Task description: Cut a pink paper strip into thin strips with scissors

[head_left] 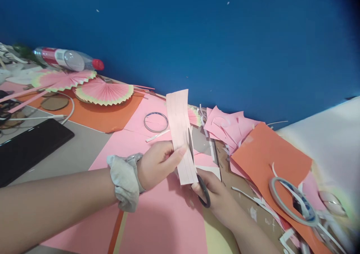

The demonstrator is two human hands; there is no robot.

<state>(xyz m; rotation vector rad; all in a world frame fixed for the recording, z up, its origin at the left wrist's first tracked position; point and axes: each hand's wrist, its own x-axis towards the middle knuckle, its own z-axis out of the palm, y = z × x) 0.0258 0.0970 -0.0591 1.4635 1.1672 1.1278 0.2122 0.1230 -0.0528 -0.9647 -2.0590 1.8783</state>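
Note:
My left hand (159, 163) pinches a tall strip of folded pink paper (180, 134) and holds it upright over the table. It wears a grey scrunchie and a watch at the wrist. My right hand (218, 197) grips black-handled scissors (200, 175), fingers through the loops. The blades run up the right side of the pink paper, which bears several parallel lines or cuts along its length.
Pink and orange paper sheets (165, 216) cover the table. Two pleated pink fans (104, 93) and a plastic bottle (69, 59) lie at the back left. A black tablet (30, 147) sits at left. Tape rolls (292, 201) and paper scraps (227, 124) lie at right. A blue wall stands behind.

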